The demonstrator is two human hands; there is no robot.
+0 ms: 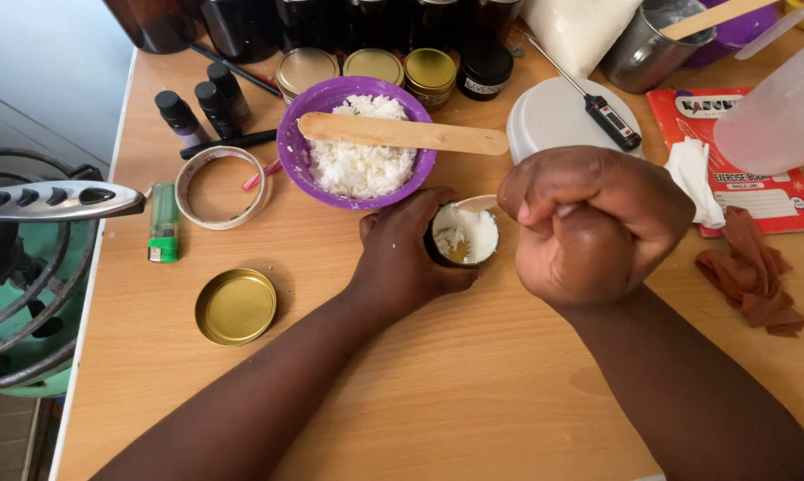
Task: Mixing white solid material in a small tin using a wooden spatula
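My left hand (400, 254) wraps around a small dark jar (465, 235) on the wooden table (473, 392); the jar holds white waxy material with a yellowish patch. My right hand (593, 223) is closed in a fist around the handle of a small spoon (476, 204), whose tip rests in the jar's mouth. Just behind stands a purple bowl (295, 147) heaped with white flakes, with a wooden spatula (402, 134) lying across its rim. A gold lid (235, 306) lies upside up to the left of my forearm.
A tape roll (222, 186), green lighter (163, 223), small dark bottles (197, 111), gold-lidded tins (375, 64), white dish with probe thermometer (598, 109), steel cup (651, 44), clear jug (780, 98), red notebook (776, 200) and brown cloth (751, 272) crowd the table. A stove (19, 258) is left.
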